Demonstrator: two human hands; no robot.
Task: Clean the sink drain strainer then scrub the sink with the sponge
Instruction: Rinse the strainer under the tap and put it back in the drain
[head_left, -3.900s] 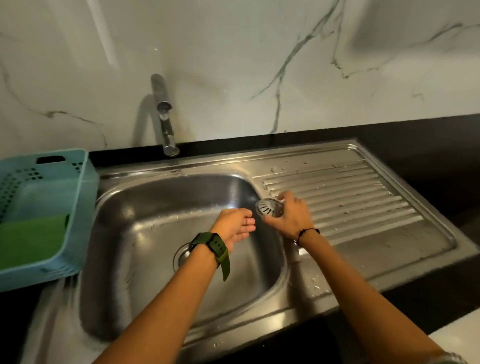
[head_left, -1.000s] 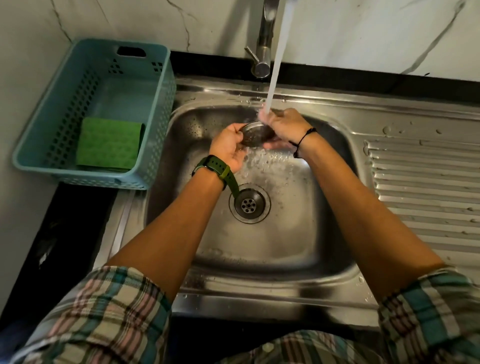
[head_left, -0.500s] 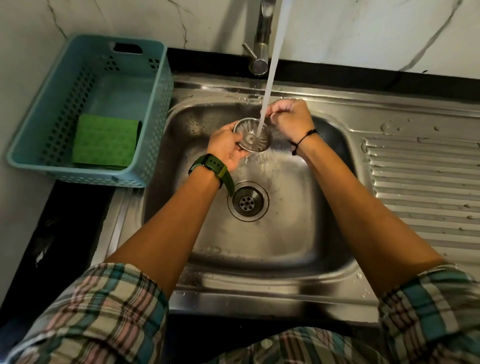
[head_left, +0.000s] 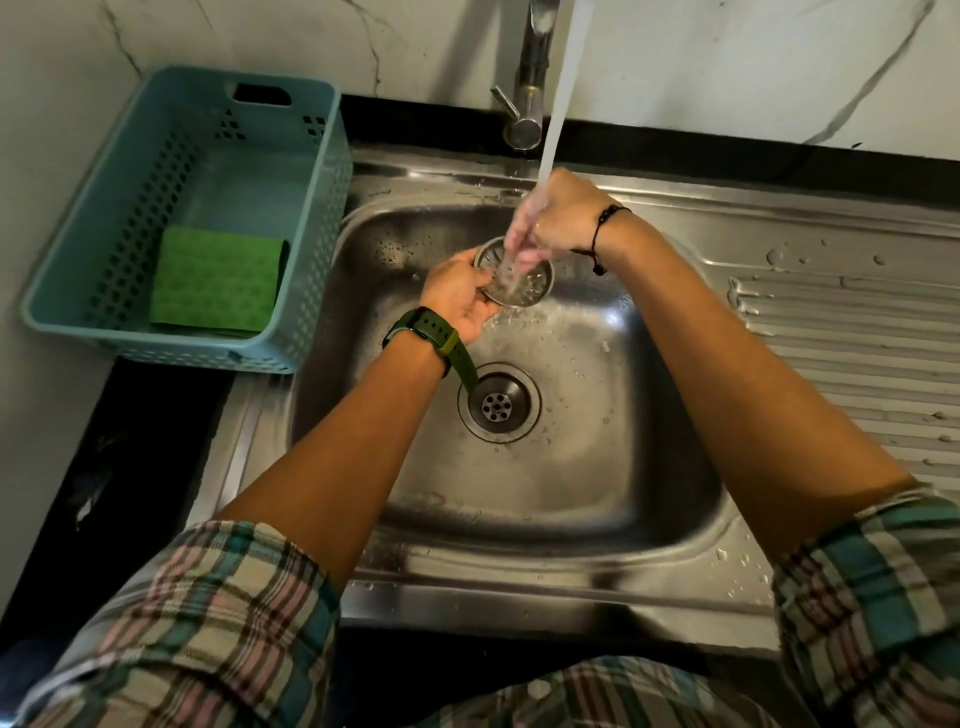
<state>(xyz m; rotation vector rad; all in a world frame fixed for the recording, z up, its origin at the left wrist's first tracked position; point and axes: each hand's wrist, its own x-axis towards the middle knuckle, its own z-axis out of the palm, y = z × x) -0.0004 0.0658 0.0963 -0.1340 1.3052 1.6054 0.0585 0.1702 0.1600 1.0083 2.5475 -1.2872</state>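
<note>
Steel sink under a marble wall, tap running.
My left hand grips the strainer; my right hand's fingers rub inside it, best kept tilted under the stream.

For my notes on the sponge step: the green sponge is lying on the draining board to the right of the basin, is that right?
Not quite: the head view shows the green sponge lying inside the blue basket, to the left of the basin, not on the draining board.

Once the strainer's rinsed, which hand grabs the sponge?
Probably left. The left hand is on the side of the basket holding the sponge, but must release the strainer. The right hand would cross over.
</note>
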